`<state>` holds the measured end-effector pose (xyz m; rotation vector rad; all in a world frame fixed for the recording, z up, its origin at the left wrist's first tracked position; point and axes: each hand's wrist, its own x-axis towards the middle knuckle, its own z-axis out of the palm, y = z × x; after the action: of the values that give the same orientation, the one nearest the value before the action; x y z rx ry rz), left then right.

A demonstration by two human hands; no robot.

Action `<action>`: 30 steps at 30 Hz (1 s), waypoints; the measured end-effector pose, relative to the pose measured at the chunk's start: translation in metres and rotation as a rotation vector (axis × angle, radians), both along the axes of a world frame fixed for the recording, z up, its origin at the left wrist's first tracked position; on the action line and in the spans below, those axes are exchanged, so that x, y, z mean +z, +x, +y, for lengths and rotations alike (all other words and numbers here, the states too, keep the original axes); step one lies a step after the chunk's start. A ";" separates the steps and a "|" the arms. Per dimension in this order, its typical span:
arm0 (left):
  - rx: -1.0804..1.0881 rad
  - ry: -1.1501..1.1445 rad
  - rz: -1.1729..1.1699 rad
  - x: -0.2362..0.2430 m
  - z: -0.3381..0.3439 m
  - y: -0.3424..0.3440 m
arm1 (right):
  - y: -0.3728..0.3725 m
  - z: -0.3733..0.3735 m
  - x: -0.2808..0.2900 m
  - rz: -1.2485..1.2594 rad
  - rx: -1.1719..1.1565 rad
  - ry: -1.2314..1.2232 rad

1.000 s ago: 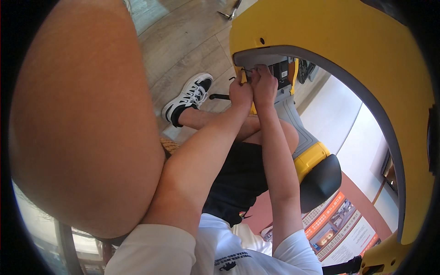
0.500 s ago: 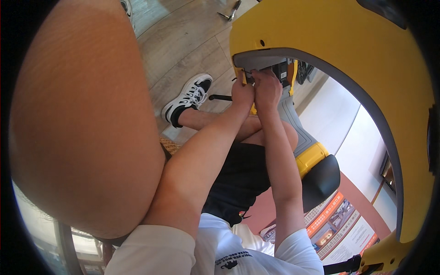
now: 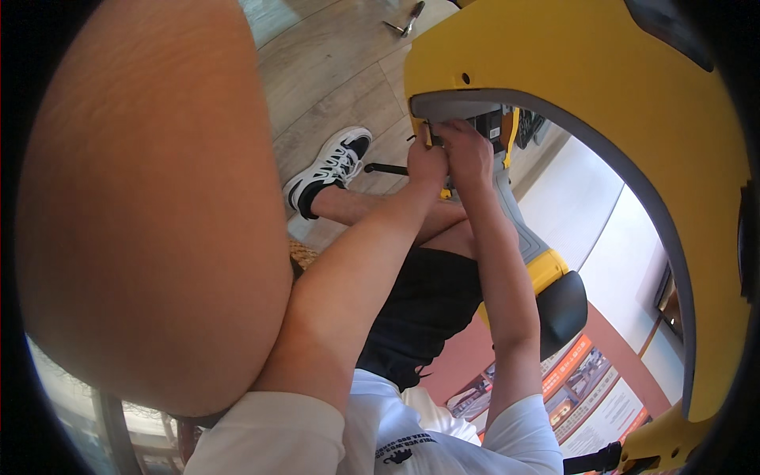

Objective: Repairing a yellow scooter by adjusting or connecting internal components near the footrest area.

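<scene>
My left hand [image 3: 428, 162] and my right hand [image 3: 469, 156] work side by side inside the opening of a yellow scooter-like body [image 3: 507, 47], under its grey trim [image 3: 451, 101]. My left fingers are pinched together on a thin black piece [image 3: 430, 127], like a wire or a slim rod. My right hand has its fingers curled in beside that piece, touching the left; what they grip is hidden. Past the right hand, a black box-like part [image 3: 484, 124] with a small label shows inside the opening.
Below the hands are a grey footboard [image 3: 514, 207] and a black rounded part [image 3: 564, 313]. A black lever [image 3: 386, 169] sticks out beside my left wrist. A white-and-black shoe [image 3: 328, 168] stands on the wood floor. A large bare limb [image 3: 158, 206] fills the left. A metal tool [image 3: 407, 22] lies farther off.
Both hands have shifted slightly right in the picture, along with the view. They stay together at the opening, and the thin black piece now stands more upright at the left fingertips.
</scene>
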<state>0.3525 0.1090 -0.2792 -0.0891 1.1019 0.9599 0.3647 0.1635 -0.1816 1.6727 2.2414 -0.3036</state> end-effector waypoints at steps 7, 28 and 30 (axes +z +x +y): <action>0.030 -0.142 -0.191 0.034 0.013 -0.020 | 0.007 0.001 0.002 -0.008 0.004 0.024; -0.022 -0.081 -0.020 -0.021 -0.002 -0.023 | -0.009 0.004 -0.005 0.088 -0.199 0.101; -0.037 -0.097 -0.049 -0.014 -0.004 -0.022 | -0.007 0.006 0.000 -0.168 -0.193 -0.039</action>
<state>0.3309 0.1053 -0.2929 -0.1699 1.1012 0.8669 0.3579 0.1697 -0.1812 1.8253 1.9472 -0.2408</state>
